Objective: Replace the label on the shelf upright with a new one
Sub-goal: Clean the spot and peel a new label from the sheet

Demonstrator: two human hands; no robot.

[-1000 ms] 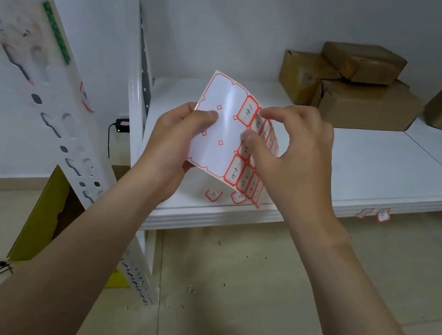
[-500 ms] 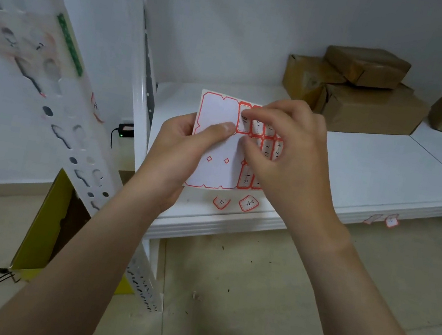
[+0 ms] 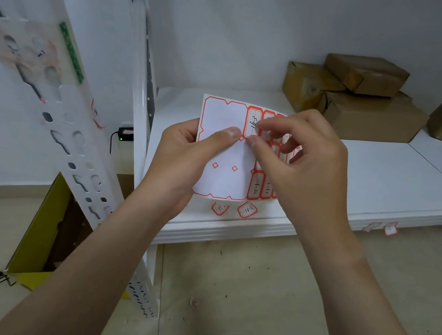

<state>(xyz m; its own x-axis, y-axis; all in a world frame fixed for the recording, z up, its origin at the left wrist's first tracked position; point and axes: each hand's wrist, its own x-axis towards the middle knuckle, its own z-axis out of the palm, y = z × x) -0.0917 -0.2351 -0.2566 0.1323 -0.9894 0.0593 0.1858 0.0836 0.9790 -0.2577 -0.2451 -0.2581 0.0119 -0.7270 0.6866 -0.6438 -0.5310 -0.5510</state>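
Observation:
A white sheet of red-bordered labels (image 3: pixel 221 167) is held in front of me over the low shelf. My left hand (image 3: pixel 185 161) grips its left edge, thumb pressed on the bare backing. My right hand (image 3: pixel 302 163) pinches a handwritten label (image 3: pixel 252 123) at the top of the sheet with thumb and forefinger; its other fingers cover the remaining labels. The white perforated shelf upright (image 3: pixel 50 97) slants through the left foreground, blurred, with smeared residue and a green strip on it.
The white shelf board (image 3: pixel 387 177) carries several brown cardboard boxes (image 3: pixel 369 113) at the back right. Two red-bordered labels (image 3: pixel 236 209) stick on its front edge, more further right. A yellow box (image 3: pixel 39 233) stands on the tiled floor behind the upright. A second upright (image 3: pixel 143 66) stands behind.
The sheet has turned from tilted to nearly flat-on towards me. My right thumb and forefinger have moved up onto the top handwritten label. The view has shifted slightly.

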